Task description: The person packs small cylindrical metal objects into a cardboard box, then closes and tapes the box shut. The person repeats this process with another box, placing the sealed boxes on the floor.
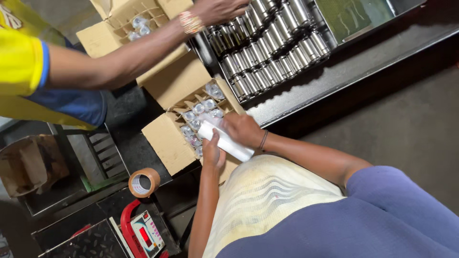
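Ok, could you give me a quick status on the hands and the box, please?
Left hand and right hand both on a wrapped bottle. Held over the open box, cells part filled. Co-worker's arm reaches across above.

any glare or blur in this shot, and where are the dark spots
Head view: bright glare streaks on the rows of metal cylinders; the plastic-wrapped white piece held by the left hand and right hand is nearly blown out. The co-worker's hand looks slightly soft, the carton sharp; the scale and lower left lie in deep shadow.
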